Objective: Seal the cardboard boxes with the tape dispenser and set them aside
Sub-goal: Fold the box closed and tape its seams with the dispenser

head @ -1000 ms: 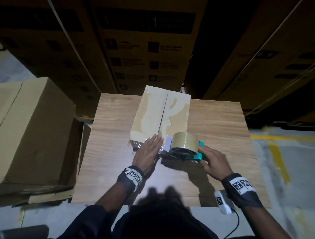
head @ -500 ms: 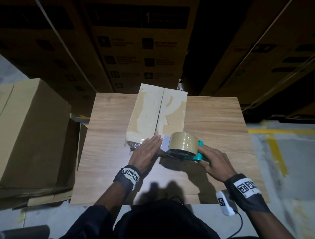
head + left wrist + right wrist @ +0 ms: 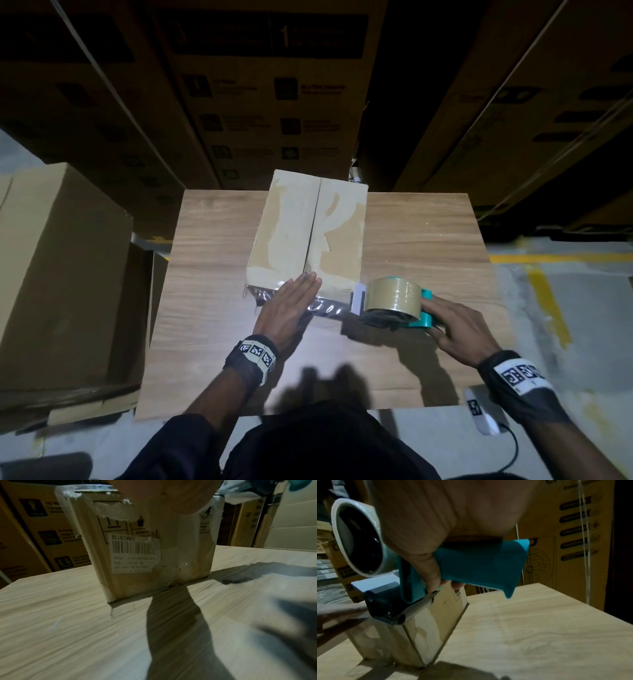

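Taping the near edge of the box.

My left hand (image 3: 289, 305) lies flat, fingers straight, on the box (image 3: 308, 236) at table (image 3: 212, 274) centre; my right hand (image 3: 459, 325) is clamped on the dispenser (image 3: 394, 303) handle at 3 o'clock of the left, its nose touching the box's near right corner.

The left hand (image 3: 287, 303) lay flat, palm down, with fingers straight and together, pointing forward and a little to the right. The right hand (image 3: 457, 325) reached in from the right, its fingers curled round a handle. Both forearms stretched forward, each wrist wearing a dark band with printed markers.
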`<action>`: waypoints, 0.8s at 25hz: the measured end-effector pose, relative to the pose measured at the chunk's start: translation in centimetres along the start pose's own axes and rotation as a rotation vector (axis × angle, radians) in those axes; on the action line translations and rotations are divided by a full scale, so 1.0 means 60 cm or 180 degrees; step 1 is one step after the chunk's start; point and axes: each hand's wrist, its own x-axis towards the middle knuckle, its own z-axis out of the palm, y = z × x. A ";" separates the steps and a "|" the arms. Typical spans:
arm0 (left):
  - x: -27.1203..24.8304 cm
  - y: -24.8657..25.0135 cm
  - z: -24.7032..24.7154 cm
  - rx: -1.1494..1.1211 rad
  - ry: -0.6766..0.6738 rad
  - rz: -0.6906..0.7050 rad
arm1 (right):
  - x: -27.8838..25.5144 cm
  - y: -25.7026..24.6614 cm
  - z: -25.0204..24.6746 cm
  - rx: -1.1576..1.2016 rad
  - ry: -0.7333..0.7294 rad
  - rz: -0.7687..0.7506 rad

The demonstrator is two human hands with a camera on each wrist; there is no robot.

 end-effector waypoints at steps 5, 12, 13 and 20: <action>0.000 0.001 0.006 0.0082 0.0012 -0.0083 | 0.001 0.011 0.033 0.0228 -0.0061 0.0143; 0.021 0.031 0.025 0.0457 -0.0056 0.0101 | 0.008 0.015 0.043 0.0283 -0.0145 0.0151; 0.030 0.044 0.031 0.0434 -0.0085 0.0231 | 0.010 0.015 0.044 0.0278 -0.0147 0.0141; 0.049 0.091 0.031 0.0273 -0.0346 0.0245 | 0.002 0.008 0.041 0.0400 -0.0076 0.0127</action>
